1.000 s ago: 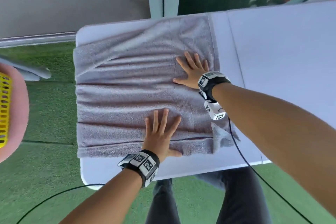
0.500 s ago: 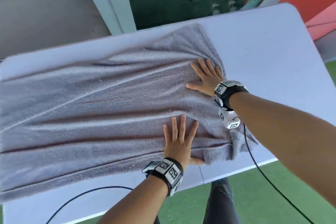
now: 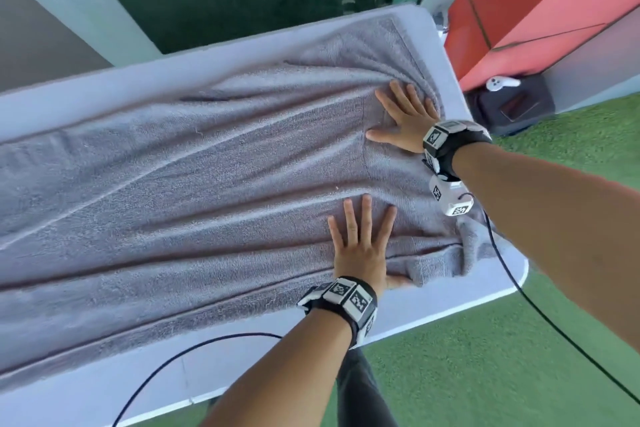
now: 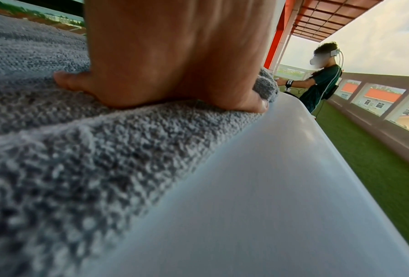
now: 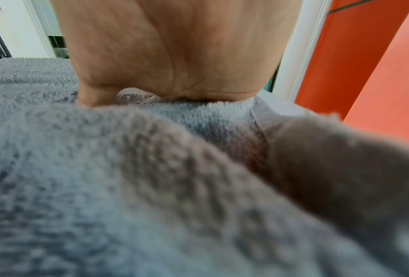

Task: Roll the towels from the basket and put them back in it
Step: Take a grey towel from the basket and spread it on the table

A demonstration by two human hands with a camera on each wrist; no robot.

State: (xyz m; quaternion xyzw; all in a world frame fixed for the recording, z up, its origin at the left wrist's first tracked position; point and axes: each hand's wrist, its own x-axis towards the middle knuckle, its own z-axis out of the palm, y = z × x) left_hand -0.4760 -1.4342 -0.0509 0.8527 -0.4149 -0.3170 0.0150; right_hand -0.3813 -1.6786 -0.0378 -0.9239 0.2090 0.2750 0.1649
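Around the white table (image 3: 104, 388), green artificial turf (image 3: 519, 374) covers the floor, and an orange wall panel (image 3: 540, 10) stands beyond the right end. At the foot of that panel a dark bag (image 3: 512, 107) lies on the turf with a small white device (image 3: 498, 82) on top. Black cables (image 3: 540, 312) run from both wrist units, one crossing the table's near edge, the other hanging off the right end. In the left wrist view a second person (image 4: 321, 82) stands further along the turf, wearing a headset and a wrist unit. The basket shows in none of the views.

The grey towel (image 3: 173, 201) lies spread along the table, covering most of its length and running out of view at the left. Long creases run lengthwise through it. Its right end is bunched, and a loose corner is folded over near the table's right edge. A seam crosses the cloth between the two hands.

The left hand (image 3: 362, 250) lies palm down on the near part of the towel, fingers straight and spread, thumb at the folded edge; it grasps nothing. The right hand (image 3: 405, 118) lies palm down on the far part near the right end, fingers extended and slightly apart, pressing flat; cloth ridges up just beyond its fingertips. Both wrist views show only the heel of each palm against terry cloth.
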